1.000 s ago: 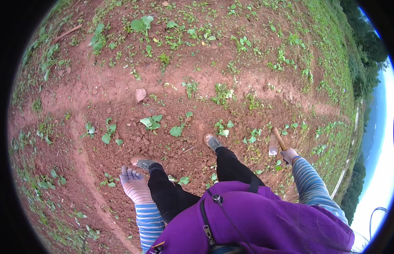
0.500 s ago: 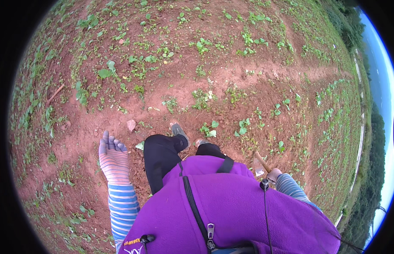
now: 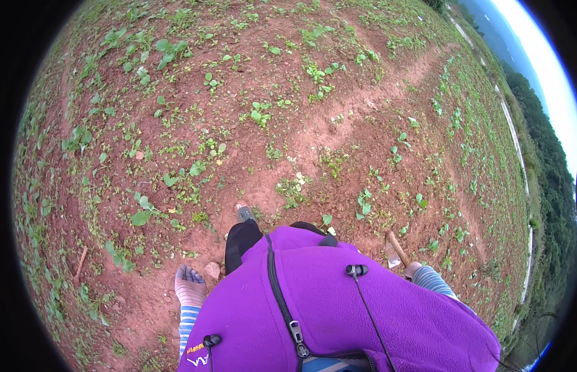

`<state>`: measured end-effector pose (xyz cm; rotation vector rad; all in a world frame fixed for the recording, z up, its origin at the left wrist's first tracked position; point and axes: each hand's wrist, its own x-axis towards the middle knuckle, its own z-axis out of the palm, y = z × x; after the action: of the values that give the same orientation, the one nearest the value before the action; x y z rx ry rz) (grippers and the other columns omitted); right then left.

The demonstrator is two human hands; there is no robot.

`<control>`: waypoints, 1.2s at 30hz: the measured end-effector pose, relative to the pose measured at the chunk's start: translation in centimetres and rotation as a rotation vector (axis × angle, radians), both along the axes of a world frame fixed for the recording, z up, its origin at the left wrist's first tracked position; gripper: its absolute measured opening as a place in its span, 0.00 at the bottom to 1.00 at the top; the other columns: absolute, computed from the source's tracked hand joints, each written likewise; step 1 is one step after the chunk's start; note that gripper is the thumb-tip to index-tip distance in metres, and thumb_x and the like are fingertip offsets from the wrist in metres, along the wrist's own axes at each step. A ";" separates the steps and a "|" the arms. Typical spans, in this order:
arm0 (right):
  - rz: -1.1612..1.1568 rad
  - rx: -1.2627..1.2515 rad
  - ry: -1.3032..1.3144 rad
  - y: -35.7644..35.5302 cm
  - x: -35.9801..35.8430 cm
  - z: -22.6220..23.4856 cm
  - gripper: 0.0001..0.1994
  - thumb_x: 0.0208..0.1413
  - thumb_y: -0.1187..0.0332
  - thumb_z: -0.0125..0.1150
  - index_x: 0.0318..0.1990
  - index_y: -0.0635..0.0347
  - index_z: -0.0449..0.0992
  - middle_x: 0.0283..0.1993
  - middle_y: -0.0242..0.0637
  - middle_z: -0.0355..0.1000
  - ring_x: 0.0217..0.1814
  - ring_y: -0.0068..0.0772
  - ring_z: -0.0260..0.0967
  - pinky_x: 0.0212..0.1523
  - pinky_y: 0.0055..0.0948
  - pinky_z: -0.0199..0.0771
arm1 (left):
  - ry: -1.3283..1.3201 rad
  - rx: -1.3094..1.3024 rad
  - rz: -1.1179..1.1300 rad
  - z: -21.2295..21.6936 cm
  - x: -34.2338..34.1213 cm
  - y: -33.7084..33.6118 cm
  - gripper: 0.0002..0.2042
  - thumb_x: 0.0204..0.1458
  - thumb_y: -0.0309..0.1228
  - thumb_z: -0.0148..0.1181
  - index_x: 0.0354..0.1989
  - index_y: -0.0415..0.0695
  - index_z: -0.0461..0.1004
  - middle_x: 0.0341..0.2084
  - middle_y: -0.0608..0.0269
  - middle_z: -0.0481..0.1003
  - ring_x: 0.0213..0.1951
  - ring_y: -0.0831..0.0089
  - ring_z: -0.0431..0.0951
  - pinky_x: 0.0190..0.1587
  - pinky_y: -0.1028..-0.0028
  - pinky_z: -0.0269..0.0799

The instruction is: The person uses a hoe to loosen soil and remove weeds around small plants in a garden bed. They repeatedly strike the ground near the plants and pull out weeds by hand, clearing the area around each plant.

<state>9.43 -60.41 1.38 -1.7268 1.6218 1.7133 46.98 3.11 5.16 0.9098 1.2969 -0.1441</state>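
A person in a purple fleece walks red soil among seedlings (image 3: pixel 261 115), gloved left hand (image 3: pixel 190 286) hanging empty with fingers loosely curled at lower left, right hand (image 3: pixel 413 269) gripping a wooden-handled hoe (image 3: pixel 395 248) at lower right, whose swinging blade could clip nearby plants.

Wooden-handled hoe (image 3: pixel 395 248), gripped, blade down

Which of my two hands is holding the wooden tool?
The right hand: it grips the wooden handle by your right side. The left hand, in a striped glove, hangs empty.
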 end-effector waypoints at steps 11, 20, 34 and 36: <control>-0.035 0.309 -0.025 10.7 -1.7 -8.4 0.19 0.54 0.53 0.60 0.47 0.54 0.80 0.40 0.44 0.79 0.43 0.43 0.78 0.44 0.40 0.78 | -0.205 0.047 -0.464 0.7 26.3 -8.1 0.14 0.56 0.40 0.61 0.49 0.51 0.75 0.29 0.75 0.72 0.28 0.81 0.70 0.30 0.82 0.70; -0.258 0.263 -0.301 7.0 3.6 -23.5 0.20 0.56 0.52 0.57 0.45 0.58 0.80 0.35 0.45 0.78 0.35 0.43 0.77 0.37 0.41 0.77 | -0.318 -0.188 -0.599 -8.0 35.0 -40.0 0.13 0.56 0.37 0.62 0.48 0.50 0.75 0.31 0.74 0.73 0.30 0.81 0.72 0.31 0.79 0.72; -1.298 -0.310 -0.751 -7.8 23.1 -18.6 0.17 0.56 0.58 0.57 0.45 0.62 0.72 0.26 0.43 0.74 0.22 0.37 0.72 0.24 0.36 0.72 | -0.290 -0.222 -1.667 -8.1 38.3 -77.3 0.20 0.60 0.38 0.57 0.59 0.45 0.68 0.27 0.72 0.71 0.27 0.82 0.69 0.29 0.82 0.67; -1.282 -0.253 -0.774 -9.1 24.9 -20.7 0.19 0.54 0.57 0.56 0.45 0.65 0.73 0.33 0.51 0.76 0.32 0.48 0.76 0.36 0.42 0.75 | -0.218 -0.190 -1.812 -13.1 38.6 -82.1 0.19 0.60 0.37 0.57 0.58 0.45 0.68 0.26 0.72 0.71 0.26 0.82 0.69 0.28 0.82 0.67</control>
<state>34.29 -69.47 -19.30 -0.7652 1.8274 0.2139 85.55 -79.01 -7.91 1.6056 -0.0934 -1.4689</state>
